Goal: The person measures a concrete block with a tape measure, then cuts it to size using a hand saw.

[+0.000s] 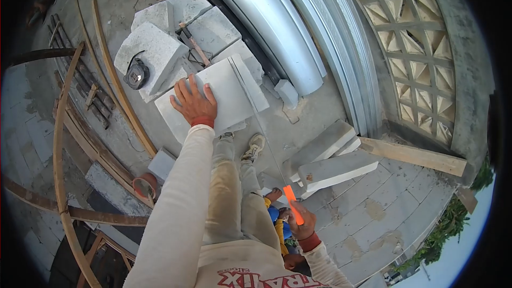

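A pale grey lightweight concrete block (205, 108) lies in front of my feet. My left hand (194, 101) rests flat on its top with fingers spread. In my right hand (302, 225), closed round the bright orange handle, is a handsaw (291, 197). Its long thin blade reaches up across the right part of the block, along a straight line near that end. Behind the block, a hammer (196, 47) and a black tape measure (137, 73) lie on other blocks (160, 48).
Long silvery metal sheets (282, 16) run beside a patterned breeze-block wall (421, 69). More cut blocks (336, 173) and a wooden plank (413, 156) sit at right. Timber strips (120, 80) and a small bucket (145, 185) are at left. Another person (281, 229) is below, partly hidden.
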{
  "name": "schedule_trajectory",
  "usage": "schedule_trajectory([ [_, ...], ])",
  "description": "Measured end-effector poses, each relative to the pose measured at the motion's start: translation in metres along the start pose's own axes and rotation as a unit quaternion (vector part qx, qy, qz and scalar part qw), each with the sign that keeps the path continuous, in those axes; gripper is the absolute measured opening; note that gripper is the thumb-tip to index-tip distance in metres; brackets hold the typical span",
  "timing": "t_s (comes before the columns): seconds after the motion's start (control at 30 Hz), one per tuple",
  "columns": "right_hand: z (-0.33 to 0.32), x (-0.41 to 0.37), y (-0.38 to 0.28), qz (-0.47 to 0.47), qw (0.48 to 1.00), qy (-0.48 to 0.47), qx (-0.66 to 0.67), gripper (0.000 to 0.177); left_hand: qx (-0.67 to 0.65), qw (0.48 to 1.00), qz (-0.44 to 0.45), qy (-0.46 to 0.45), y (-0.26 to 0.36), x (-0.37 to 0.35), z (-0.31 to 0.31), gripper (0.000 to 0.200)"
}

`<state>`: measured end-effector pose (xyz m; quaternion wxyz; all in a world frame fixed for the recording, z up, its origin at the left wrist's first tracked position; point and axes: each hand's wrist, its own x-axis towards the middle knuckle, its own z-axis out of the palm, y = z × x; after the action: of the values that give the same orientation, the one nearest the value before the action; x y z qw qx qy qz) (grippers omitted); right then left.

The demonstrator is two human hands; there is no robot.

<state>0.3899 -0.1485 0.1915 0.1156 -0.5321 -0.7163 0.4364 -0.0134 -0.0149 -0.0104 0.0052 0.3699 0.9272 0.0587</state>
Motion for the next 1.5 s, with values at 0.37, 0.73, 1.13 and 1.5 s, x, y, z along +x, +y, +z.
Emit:
schedule_trajectory([
  [0.37, 0.059, 0.113, 0.011, -0.053, 0.997, 0.04, 0.033, 0.035, -0.021, 0.998, 0.05, 0.01, -0.006, -0.002, -0.002, 0.057],
  [0.73, 0.086, 0.152, -0.048, -0.022, 0.998, 0.036, 0.053, 0.044, -0.053, 0.998, 0.035, -0.019, 0.0, 0.002, 0.0, 0.054],
  [1.13, -0.01, 0.052, -0.089, 0.05, 0.997, -0.052, -0.004, 0.051, -0.039, 0.999, 0.017, -0.029, 0.004, -0.001, -0.001, 0.054],
  [1.5, -0.02, 0.05, -0.09, 0.048, 0.999, -0.023, -0.011, 0.048, -0.023, 1.0, -0.003, -0.002, 0.014, -0.002, 0.002, 0.054],
])
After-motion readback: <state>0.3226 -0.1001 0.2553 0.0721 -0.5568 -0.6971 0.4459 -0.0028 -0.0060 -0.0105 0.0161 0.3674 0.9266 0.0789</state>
